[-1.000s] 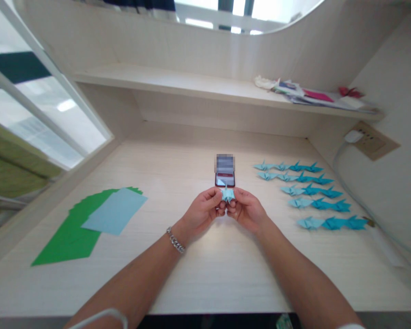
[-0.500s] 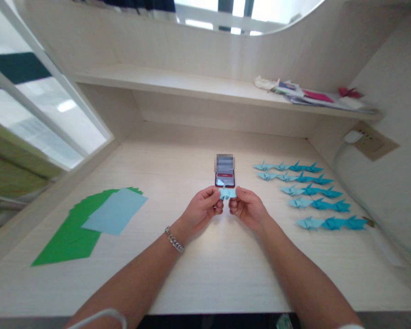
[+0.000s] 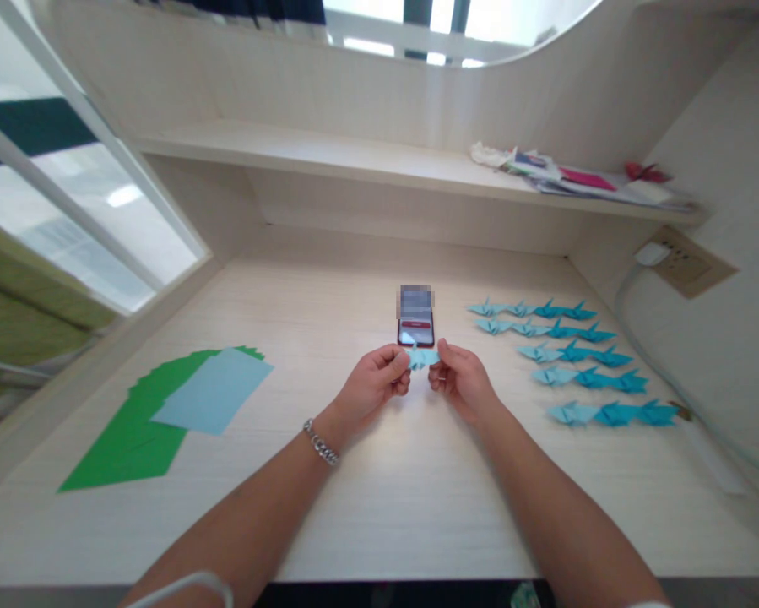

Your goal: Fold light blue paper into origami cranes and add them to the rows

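1. The left hand [image 3: 372,384] and the right hand [image 3: 461,380] meet above the middle of the counter [image 3: 379,515], both closed in a fingertip pinch on a small light-blue paper crane [image 3: 423,358].
2. The crane is held clear of the counter between the two hands, just in front of a phone [image 3: 415,326] that lies flat with its screen lit. Each hand grips one side of the crane, which looks stretched flat between them.
3. Judging from this grip, the step in hand is the spreading of the wings on a nearly finished fold.
4. A next move calls for a light, even pull from both hands, with the pinch kept near the wing roots. The thin paper could tear at the body crease if one side is tugged harder than the other.
5. To the right, rows of finished cranes [image 3: 575,355] in light and darker blue lie well apart from the hands. There is bare counter at the near end of those rows.
6. To the left lie green sheets [image 3: 126,439] with a light-blue sheet [image 3: 211,393] on top, untouched.
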`<move>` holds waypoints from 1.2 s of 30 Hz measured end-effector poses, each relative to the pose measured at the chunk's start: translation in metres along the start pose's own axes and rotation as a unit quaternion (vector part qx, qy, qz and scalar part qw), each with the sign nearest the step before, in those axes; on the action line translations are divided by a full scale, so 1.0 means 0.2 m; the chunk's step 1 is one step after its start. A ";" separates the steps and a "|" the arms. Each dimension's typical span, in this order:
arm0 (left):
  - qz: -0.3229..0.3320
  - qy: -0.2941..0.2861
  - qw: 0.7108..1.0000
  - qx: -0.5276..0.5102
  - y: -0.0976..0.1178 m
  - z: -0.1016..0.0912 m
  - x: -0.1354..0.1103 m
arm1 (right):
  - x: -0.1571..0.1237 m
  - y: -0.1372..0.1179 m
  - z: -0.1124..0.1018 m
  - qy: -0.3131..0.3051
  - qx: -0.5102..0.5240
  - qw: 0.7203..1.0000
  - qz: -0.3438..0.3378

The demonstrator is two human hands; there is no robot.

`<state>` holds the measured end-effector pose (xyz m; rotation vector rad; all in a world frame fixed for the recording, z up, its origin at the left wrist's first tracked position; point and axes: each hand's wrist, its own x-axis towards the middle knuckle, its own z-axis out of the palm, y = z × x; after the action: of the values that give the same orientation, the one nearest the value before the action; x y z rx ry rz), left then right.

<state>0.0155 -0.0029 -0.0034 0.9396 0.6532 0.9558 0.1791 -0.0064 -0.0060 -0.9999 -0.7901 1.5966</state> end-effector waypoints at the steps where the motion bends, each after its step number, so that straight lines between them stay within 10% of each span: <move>1: 0.005 0.003 1.000 0.024 -0.01 0.00 0.00 | 0.00 0.00 0.00 0.006 -0.020 1.000 -0.007; 36: 0.011 0.075 0.997 0.025 0.00 -0.01 0.02 | 0.03 0.01 -0.02 0.021 0.006 1.000 0.022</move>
<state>0.0155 0.0010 -0.0043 0.9270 0.7995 1.0404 0.1818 -0.0018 -0.0100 -1.0454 -0.7328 1.6115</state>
